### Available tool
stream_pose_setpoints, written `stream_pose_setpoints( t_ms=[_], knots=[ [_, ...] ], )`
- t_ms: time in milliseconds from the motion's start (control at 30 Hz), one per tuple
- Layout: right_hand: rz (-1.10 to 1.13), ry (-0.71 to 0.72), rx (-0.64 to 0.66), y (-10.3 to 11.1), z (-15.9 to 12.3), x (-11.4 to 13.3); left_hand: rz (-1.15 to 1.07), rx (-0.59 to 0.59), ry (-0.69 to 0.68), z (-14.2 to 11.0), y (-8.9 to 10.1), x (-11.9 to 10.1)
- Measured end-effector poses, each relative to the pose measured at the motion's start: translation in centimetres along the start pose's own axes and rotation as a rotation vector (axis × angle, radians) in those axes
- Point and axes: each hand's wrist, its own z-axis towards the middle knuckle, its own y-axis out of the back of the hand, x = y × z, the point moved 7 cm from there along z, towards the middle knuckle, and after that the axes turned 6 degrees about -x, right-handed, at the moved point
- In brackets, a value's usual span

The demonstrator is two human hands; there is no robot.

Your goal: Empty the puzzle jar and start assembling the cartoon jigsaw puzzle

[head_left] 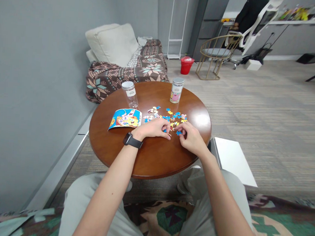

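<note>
Jigsaw puzzle pieces (177, 115) in blue, yellow, pink and white lie scattered on a round brown wooden table (154, 161). My left hand (154, 128), with a black watch on its wrist, is at the near side of the pile, thumb and curled fingers around a small piece that is partly hidden. Opposite it, my right hand (190, 136) has its fingertips closed at a blue puzzle piece (178, 132). Left of the pile lies a slightly curved picture sheet (125, 118) with a cartoon on blue.
A clear jar with a silver lid (131, 94) stands at the table's back left, a printed jar (176, 90) at its back right. Beyond are a covered sofa (150, 63), a red bin (186, 65), a gold-framed chair (216, 53) and a seated person (249, 16).
</note>
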Motion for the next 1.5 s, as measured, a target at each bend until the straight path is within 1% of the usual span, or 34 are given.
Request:
stream_pose_setpoints(
  t_ms=[100,333,533,733,933,1267,1500],
  knots=[
    [0.013,-0.003,0.005,-0.1,-0.1,-0.1,0.013,0.016,-0.021,0.0,-0.2,-0.2],
    [0.026,0.003,0.028,-0.2,-0.1,0.0,0.053,-0.013,-0.021,-0.1,0.1,-0.5],
    [0.020,0.032,0.051,-0.2,-0.2,0.1,0.090,-0.019,-0.052,-0.1,0.1,-0.8],
    [0.025,-0.019,0.023,-0.1,0.0,0.0,0.128,-0.031,-0.040,-0.3,0.3,-1.1],
    [0.022,-0.020,0.036,-0.2,-0.1,-0.1,0.114,-0.044,-0.066,-0.4,0.3,-1.3],
    [0.010,-0.013,0.053,-0.4,-0.2,-0.4,0.084,-0.066,-0.052,-0.4,0.5,-1.5],
    [0.006,-0.008,0.041,-0.4,-0.2,-0.4,0.082,-0.084,-0.049,-0.4,0.5,-1.3]
  ],
)
